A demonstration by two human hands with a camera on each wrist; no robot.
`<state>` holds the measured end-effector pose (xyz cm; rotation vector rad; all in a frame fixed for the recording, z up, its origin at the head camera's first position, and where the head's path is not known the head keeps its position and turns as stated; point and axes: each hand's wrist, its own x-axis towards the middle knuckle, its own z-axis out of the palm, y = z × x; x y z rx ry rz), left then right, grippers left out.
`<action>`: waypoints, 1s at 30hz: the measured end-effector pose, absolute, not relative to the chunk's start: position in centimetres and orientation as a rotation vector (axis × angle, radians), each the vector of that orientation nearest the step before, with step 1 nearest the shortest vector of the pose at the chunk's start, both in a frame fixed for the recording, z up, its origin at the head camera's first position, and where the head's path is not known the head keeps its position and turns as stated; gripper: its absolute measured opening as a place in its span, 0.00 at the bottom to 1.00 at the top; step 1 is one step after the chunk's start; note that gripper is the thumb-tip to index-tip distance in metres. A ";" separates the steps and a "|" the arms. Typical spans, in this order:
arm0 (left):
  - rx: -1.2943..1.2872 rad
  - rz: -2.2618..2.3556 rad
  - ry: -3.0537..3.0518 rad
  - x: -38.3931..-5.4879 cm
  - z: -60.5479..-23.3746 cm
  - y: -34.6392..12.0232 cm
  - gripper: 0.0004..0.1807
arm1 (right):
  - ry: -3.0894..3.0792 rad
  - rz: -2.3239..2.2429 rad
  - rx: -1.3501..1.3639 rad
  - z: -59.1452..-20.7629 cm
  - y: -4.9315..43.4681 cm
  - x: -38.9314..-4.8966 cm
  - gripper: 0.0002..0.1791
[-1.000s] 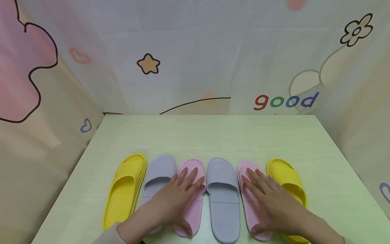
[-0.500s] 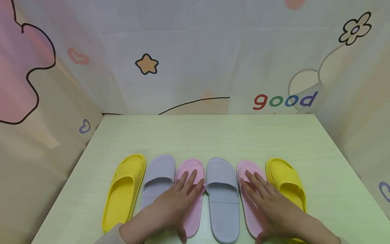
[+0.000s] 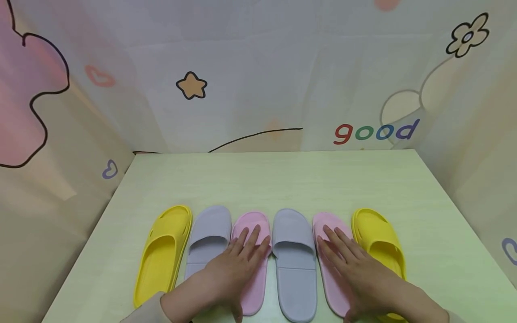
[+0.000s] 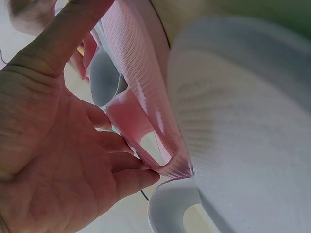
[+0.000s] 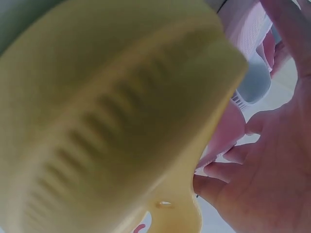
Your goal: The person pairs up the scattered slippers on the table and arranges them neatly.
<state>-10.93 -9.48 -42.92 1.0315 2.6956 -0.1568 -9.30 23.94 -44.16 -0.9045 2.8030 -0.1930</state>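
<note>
Six would be too exact, so several slide slippers lie side by side in a row. My left hand (image 3: 232,273) rests its spread fingers on the strap of the left pink slipper (image 3: 254,294), with the thumb near its heel. My right hand (image 3: 357,273) lies likewise over the right pink slipper (image 3: 332,285), fingers extended on its strap. Between them lies a grey slipper (image 3: 297,287). In the left wrist view the fingertips touch the pink strap (image 4: 141,73). The right wrist view shows the right palm (image 5: 277,165) beside a yellow slipper (image 5: 107,121).
A yellow slipper (image 3: 155,264) marks the row's left end, beside another grey slipper (image 3: 210,226) partly under the left forearm. The other yellow slipper (image 3: 375,226) ends the row at right, partly covered by the right arm. A patterned curtain (image 3: 242,89) borders the pale table (image 3: 274,179).
Both thumbs have drawn back toward the near edge, off the heels of the pink slippers. The fingers stay on the straps, and the slippers keep their order. The head view has shifted slightly.
</note>
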 end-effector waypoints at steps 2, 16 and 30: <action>1.030 -0.155 2.695 -11.0 -42.9 -9.5 0.94 | 2.789 -0.193 -0.891 -44.1 24.0 -9.4 0.90; 1.002 -0.131 2.672 -11.8 -42.8 -9.4 0.93 | 2.740 -0.193 -0.893 -43.7 24.3 -10.1 0.88; 1.006 -0.156 2.664 -12.4 -42.5 -9.2 0.92 | 2.725 -0.146 -0.904 -43.5 24.1 -10.8 0.85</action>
